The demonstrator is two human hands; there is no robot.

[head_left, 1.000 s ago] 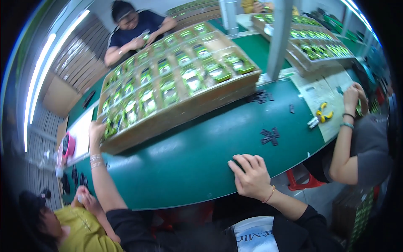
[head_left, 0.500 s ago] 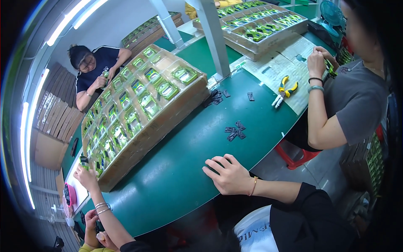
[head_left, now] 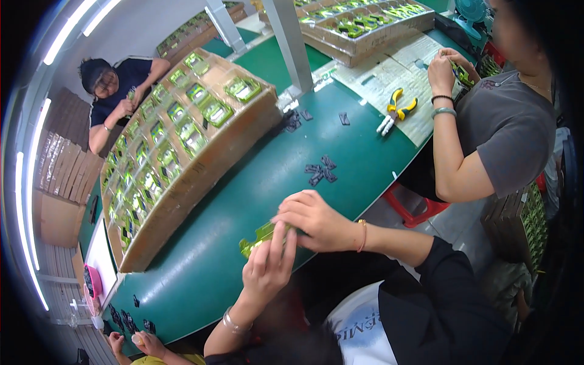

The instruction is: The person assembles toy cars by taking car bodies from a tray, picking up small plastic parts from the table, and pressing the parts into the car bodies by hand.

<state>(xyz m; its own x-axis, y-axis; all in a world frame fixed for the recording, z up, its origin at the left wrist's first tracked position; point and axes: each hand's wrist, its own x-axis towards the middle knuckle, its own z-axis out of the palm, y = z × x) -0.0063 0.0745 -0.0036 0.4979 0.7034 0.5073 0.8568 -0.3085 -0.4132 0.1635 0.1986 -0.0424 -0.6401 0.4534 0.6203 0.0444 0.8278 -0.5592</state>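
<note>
My right hand (head_left: 316,220), with a thin bracelet and a black sleeve, rests at the near edge of the green table (head_left: 231,201). Its fingers grip one end of a flat green-and-yellow packaged piece (head_left: 260,236). A co-worker's bare hand (head_left: 267,267), with a silver bangle on its wrist, reaches up from below and touches the same piece. My left hand is out of view. A small cluster of black parts (head_left: 320,170) lies just beyond my right hand.
A long cardboard tray (head_left: 201,164) of green packages runs along the table's left. Yellow-handled pliers (head_left: 395,111) lie on paper sheets at the right, by a seated person in grey (head_left: 499,134). Another person (head_left: 115,85) works at the far left. A grey post (head_left: 292,42) stands behind.
My right hand lay flat on the table with nothing in it; now it grips the green piece. The co-worker's bangled hand has come down from the cardboard tray to that piece.
</note>
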